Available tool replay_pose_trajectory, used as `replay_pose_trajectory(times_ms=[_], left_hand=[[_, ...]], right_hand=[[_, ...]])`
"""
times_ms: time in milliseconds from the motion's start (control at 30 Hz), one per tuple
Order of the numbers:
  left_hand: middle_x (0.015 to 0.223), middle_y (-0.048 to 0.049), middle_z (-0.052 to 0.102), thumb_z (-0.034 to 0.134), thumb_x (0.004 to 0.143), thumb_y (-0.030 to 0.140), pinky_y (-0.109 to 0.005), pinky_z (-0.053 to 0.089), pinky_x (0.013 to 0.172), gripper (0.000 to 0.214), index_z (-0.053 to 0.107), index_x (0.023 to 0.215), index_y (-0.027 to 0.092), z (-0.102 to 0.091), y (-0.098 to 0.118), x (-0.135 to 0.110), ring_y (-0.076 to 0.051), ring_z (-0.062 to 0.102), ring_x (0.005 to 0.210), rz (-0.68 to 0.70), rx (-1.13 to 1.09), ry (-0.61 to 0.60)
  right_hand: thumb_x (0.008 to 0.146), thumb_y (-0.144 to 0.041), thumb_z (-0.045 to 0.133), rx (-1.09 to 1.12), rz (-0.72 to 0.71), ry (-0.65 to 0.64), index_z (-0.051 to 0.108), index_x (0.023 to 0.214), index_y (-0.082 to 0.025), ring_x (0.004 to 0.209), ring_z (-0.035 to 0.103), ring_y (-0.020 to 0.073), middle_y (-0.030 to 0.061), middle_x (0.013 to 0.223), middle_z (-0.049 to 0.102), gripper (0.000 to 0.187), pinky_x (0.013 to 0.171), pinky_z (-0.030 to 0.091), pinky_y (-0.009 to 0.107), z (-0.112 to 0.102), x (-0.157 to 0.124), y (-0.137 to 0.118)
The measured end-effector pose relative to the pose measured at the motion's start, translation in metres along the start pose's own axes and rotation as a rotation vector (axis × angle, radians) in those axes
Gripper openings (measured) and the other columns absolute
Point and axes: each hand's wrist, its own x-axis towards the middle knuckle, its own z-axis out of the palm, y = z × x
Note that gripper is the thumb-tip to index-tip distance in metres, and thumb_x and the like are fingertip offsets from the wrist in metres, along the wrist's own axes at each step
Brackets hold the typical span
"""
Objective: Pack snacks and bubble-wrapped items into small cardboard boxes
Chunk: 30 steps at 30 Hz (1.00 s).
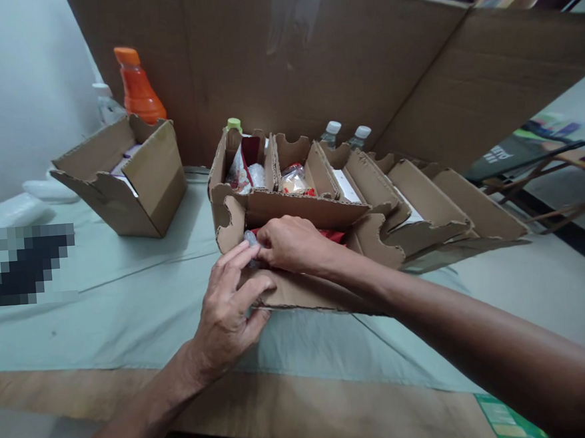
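Note:
A long, low cardboard box (322, 290) lies along the front of the group of boxes, with red packaging (332, 235) partly showing inside. My left hand (228, 297) is at its left end, thumb and forefinger on either side of the near wall's edge. The other left fingers reach in against a small clear plastic-wrapped item (250, 238). My right hand (294, 242) is down inside the box beside that item, its fingers curled and pressed together. What the right fingertips hold is hidden by the hand itself.
Behind stand open cardboard bins (322, 207) with packets inside. A separate cardboard bin (154, 182) stands left, before an orange bottle (140, 89). White-capped bottles (331, 133) and a tall cardboard panel (285, 52) are at the back. Bubble wrap (9, 212) lies far left on the green cloth (142, 289).

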Motion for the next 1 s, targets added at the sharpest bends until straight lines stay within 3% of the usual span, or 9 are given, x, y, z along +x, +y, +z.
replay_pose_trajectory(times_ms=[167, 267, 400, 533, 600, 700, 833, 900, 1000], left_hand=[[0.147, -0.0132, 0.050, 0.059, 0.085, 0.002, -0.056, 0.046, 0.112, 0.032, 0.063, 0.109, 0.023, -0.001, 0.006, -0.004, -0.035, 0.048, 0.141, 0.030, 0.039, 0.040], [0.153, -0.0155, 0.045, 0.063, 0.087, 0.005, -0.053, 0.046, 0.114, 0.043, 0.059, 0.127, 0.022, -0.005, 0.008, -0.013, -0.033, 0.048, 0.142, -0.003, 0.073, 0.122], [0.153, -0.0169, 0.047, 0.066, 0.090, 0.016, -0.053, 0.044, 0.116, 0.062, 0.045, 0.148, 0.023, -0.018, -0.006, -0.036, -0.031, 0.049, 0.142, -0.174, 0.085, 0.196], [0.155, -0.0160, 0.048, 0.066, 0.093, 0.031, -0.055, 0.046, 0.113, 0.067, 0.039, 0.154, 0.025, -0.023, -0.026, -0.051, -0.032, 0.052, 0.140, -0.460, -0.050, 0.092], [0.158, -0.0159, 0.045, 0.069, 0.090, 0.038, -0.054, 0.044, 0.115, 0.075, 0.036, 0.156, 0.026, -0.015, -0.034, -0.045, -0.032, 0.049, 0.143, -0.557, -0.163, 0.050], [0.151, -0.0153, 0.052, 0.074, 0.083, 0.045, -0.053, 0.041, 0.117, 0.074, 0.045, 0.147, 0.022, 0.011, -0.040, -0.023, -0.033, 0.050, 0.141, -0.586, -0.337, 0.015], [0.122, -0.0117, 0.069, 0.073, 0.081, 0.048, -0.047, 0.051, 0.104, 0.060, 0.055, 0.129, 0.017, 0.043, -0.030, -0.006, -0.029, 0.066, 0.115, -0.606, -0.502, -0.034], [0.115, -0.0111, 0.071, 0.073, 0.082, 0.047, -0.045, 0.053, 0.101, 0.051, 0.061, 0.121, 0.017, 0.043, -0.017, -0.023, -0.029, 0.067, 0.111, -0.577, -0.464, -0.015], [0.087, -0.0076, 0.073, 0.072, 0.080, 0.048, -0.045, 0.059, 0.090, 0.029, 0.070, 0.091, 0.021, 0.019, 0.008, -0.077, -0.030, 0.070, 0.093, -0.556, -0.345, -0.053]], right_hand=[[0.092, -0.028, 0.063, -0.104, -0.036, -0.064, 0.080, 0.098, -0.015, 0.092, 0.076, 0.0315, 0.0165, 0.093, 0.080, 0.022, 0.071, 0.048, 0.035, -0.004, 0.002, -0.011], [0.092, -0.037, 0.065, 0.006, -0.088, -0.011, 0.080, 0.097, -0.015, 0.088, 0.075, 0.0295, 0.0136, 0.091, 0.080, 0.027, 0.075, 0.050, 0.036, -0.014, -0.020, 0.000], [0.094, -0.042, 0.064, 0.305, -0.027, 0.502, 0.079, 0.103, -0.023, 0.090, 0.074, 0.0228, 0.0054, 0.100, 0.080, 0.026, 0.084, 0.052, 0.036, -0.011, -0.101, 0.042], [0.090, -0.049, 0.069, 0.524, 0.477, 1.025, 0.078, 0.101, -0.027, 0.091, 0.073, 0.0258, 0.0077, 0.097, 0.079, 0.026, 0.088, 0.055, 0.044, 0.036, -0.184, 0.085], [0.085, -0.052, 0.072, 0.665, 0.549, 1.032, 0.076, 0.104, -0.024, 0.091, 0.072, 0.0268, 0.0091, 0.099, 0.078, 0.033, 0.089, 0.056, 0.047, 0.069, -0.193, 0.096], [0.079, -0.055, 0.074, 0.852, 0.402, 0.846, 0.070, 0.115, -0.021, 0.097, 0.071, 0.0281, 0.0115, 0.111, 0.076, 0.049, 0.084, 0.058, 0.045, 0.110, -0.161, 0.095], [0.080, -0.061, 0.067, 0.999, 0.302, 0.776, 0.067, 0.105, -0.019, 0.091, 0.069, 0.0274, 0.0114, 0.103, 0.075, 0.049, 0.079, 0.056, 0.042, 0.132, -0.120, 0.084], [0.082, -0.061, 0.066, 0.958, 0.340, 0.836, 0.068, 0.096, -0.020, 0.082, 0.066, 0.0256, 0.0091, 0.093, 0.074, 0.044, 0.075, 0.055, 0.040, 0.141, -0.135, 0.076], [0.085, -0.058, 0.068, 0.841, 0.382, 0.869, 0.063, 0.070, -0.023, 0.058, 0.054, 0.0201, 0.0020, 0.062, 0.062, 0.038, 0.059, 0.048, 0.035, 0.157, -0.187, 0.055]])
